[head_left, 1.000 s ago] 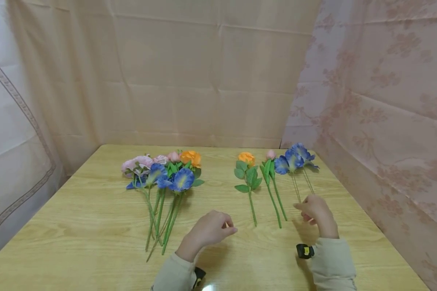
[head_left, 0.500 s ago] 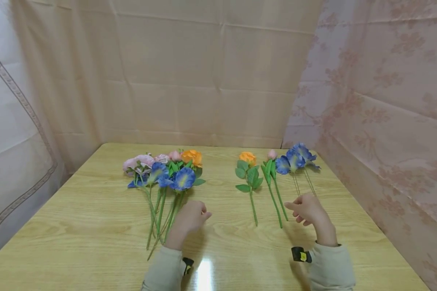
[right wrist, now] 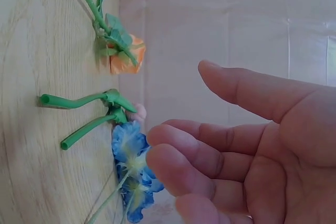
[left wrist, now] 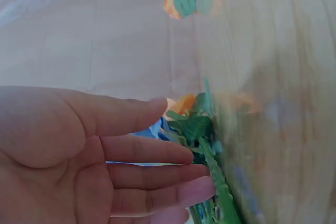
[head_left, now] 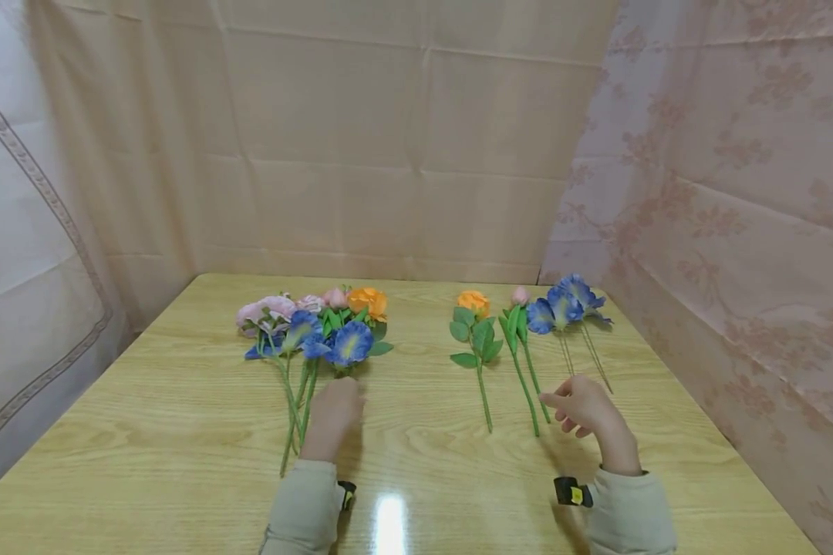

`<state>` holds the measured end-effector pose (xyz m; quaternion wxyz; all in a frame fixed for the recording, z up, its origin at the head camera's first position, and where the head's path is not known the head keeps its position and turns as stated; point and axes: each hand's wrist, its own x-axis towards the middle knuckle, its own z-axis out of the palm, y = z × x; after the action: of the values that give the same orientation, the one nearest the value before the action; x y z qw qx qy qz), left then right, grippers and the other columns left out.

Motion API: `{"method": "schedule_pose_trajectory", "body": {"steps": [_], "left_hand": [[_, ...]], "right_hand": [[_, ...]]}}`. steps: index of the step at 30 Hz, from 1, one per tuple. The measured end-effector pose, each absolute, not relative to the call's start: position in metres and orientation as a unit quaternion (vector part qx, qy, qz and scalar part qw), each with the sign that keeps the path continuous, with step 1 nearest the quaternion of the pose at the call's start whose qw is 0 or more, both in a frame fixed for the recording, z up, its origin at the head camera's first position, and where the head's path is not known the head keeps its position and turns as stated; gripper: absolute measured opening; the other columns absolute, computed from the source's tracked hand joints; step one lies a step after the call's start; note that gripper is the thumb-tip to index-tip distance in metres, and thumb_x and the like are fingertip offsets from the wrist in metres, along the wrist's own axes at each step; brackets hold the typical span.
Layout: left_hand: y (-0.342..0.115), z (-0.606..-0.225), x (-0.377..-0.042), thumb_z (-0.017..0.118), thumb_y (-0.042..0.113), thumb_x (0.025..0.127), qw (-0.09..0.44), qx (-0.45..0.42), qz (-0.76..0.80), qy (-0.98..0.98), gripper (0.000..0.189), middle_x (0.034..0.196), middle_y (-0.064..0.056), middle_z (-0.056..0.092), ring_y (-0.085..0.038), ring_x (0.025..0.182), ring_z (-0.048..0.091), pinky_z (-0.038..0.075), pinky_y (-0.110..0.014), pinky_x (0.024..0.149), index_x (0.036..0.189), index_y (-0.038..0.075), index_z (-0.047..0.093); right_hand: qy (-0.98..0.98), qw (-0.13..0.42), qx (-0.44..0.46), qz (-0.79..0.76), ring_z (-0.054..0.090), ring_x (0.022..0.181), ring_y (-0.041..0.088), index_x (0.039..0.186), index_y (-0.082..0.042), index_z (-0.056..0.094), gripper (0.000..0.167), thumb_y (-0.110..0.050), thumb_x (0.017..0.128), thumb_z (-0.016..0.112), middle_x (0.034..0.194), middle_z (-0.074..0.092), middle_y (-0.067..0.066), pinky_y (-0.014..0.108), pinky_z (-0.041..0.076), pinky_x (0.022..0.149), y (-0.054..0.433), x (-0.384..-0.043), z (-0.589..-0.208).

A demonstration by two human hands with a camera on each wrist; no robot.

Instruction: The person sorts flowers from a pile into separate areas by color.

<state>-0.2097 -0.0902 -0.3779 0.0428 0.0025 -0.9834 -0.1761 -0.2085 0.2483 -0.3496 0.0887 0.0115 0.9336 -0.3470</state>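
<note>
Over the stems of the left-hand pile of artificial flowers is my left hand [head_left: 333, 416], its fingers extended and nothing held in them. In the left wrist view its fingertips come right up to a green stem [left wrist: 222, 192]. That pile has blue flowers [head_left: 350, 344], an orange flower [head_left: 368, 304] and pale pink blooms [head_left: 271, 310]. My right hand [head_left: 586, 408] hovers near the stem ends on the right, fingers loosely bent around nothing. Ahead of it lie blue flowers [head_left: 566, 304] on thin stems and pink tulips [head_left: 520, 296] with green stems.
An orange rose [head_left: 473, 303] with green leaves lies between the pile and the tulips. The wooden table [head_left: 430, 493] ends at a beige curtain [head_left: 319, 154] behind; a floral-print cloth [head_left: 736, 216] hangs along the right side.
My left hand has moved left and slightly away from me, from the middle of the table to over the pile's stems. The right hand has shifted slightly left. The flowers lie as before.
</note>
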Motion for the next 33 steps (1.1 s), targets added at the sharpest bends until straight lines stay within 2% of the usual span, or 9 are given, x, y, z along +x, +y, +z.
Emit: {"method": "schedule_pose_trajectory", "body": {"steps": [6,13,19,21,24,28,33], "left_hand": [[-0.094,-0.384,-0.215,0.048,-0.004,0.081,0.031,0.038,-0.168,-0.984,0.015,0.078,-0.019,0.062,-0.036,0.073,0.06,0.047,-0.047,0.054,0.078,-0.002,0.062],[-0.1,-0.388,-0.222,0.054,-0.004,0.076,0.01,0.035,-0.16,-0.986,0.012,0.084,-0.019,0.062,-0.036,0.078,0.06,0.048,-0.047,0.058,0.083,-0.001,0.064],[-0.102,-0.39,-0.223,0.05,-0.003,0.078,0.0,0.029,-0.18,-0.983,0.015,0.09,-0.023,0.06,-0.039,0.085,0.058,0.046,-0.052,0.064,0.086,-0.002,0.063],[-0.102,-0.391,-0.223,0.049,-0.003,0.077,-0.002,0.02,-0.187,-0.982,0.015,0.089,-0.024,0.059,-0.039,0.084,0.057,0.047,-0.051,0.064,0.084,-0.003,0.062],[-0.104,-0.394,-0.224,0.048,-0.006,0.073,0.007,-0.011,-0.188,-0.982,0.012,0.079,-0.02,0.06,-0.035,0.074,0.058,0.047,-0.045,0.062,0.071,-0.002,0.059],[-0.105,-0.395,-0.224,0.045,-0.01,0.066,0.028,-0.051,-0.186,-0.981,0.02,0.06,-0.011,0.053,-0.027,0.058,0.052,0.045,-0.039,0.055,0.054,0.005,0.045],[-0.105,-0.393,-0.226,0.047,-0.008,0.069,0.05,-0.06,-0.187,-0.979,0.02,0.062,-0.014,0.055,-0.033,0.062,0.057,0.046,-0.043,0.057,0.054,0.005,0.045]], "right_hand": [[0.934,0.093,0.007,-0.345,0.055,0.053,0.019,0.094,0.01,0.055,0.034,-0.023,0.088,0.056,0.069,0.057,0.012,0.033,0.047,0.047,0.248,-0.208,-0.351],[0.935,0.091,0.0,-0.343,0.055,0.052,0.02,0.094,0.01,0.055,0.033,-0.023,0.088,0.056,0.068,0.057,0.012,0.034,0.047,0.047,0.247,-0.207,-0.352],[0.935,0.091,0.002,-0.344,0.055,0.052,0.02,0.094,0.009,0.056,0.034,-0.024,0.087,0.057,0.068,0.057,0.012,0.033,0.047,0.046,0.246,-0.207,-0.354],[0.934,0.093,0.003,-0.346,0.055,0.052,0.019,0.094,0.009,0.055,0.034,-0.025,0.087,0.057,0.068,0.057,0.011,0.033,0.047,0.046,0.245,-0.207,-0.355],[0.933,0.096,0.003,-0.346,0.055,0.052,0.019,0.095,0.009,0.055,0.036,-0.026,0.087,0.057,0.069,0.056,0.011,0.033,0.047,0.046,0.245,-0.206,-0.356],[0.933,0.098,0.007,-0.346,0.055,0.053,0.019,0.096,0.009,0.056,0.034,-0.024,0.088,0.056,0.069,0.056,0.011,0.033,0.047,0.046,0.244,-0.207,-0.357],[0.933,0.099,0.003,-0.346,0.055,0.053,0.019,0.095,0.009,0.055,0.034,-0.024,0.088,0.056,0.069,0.056,0.011,0.034,0.047,0.047,0.244,-0.207,-0.358]]}}
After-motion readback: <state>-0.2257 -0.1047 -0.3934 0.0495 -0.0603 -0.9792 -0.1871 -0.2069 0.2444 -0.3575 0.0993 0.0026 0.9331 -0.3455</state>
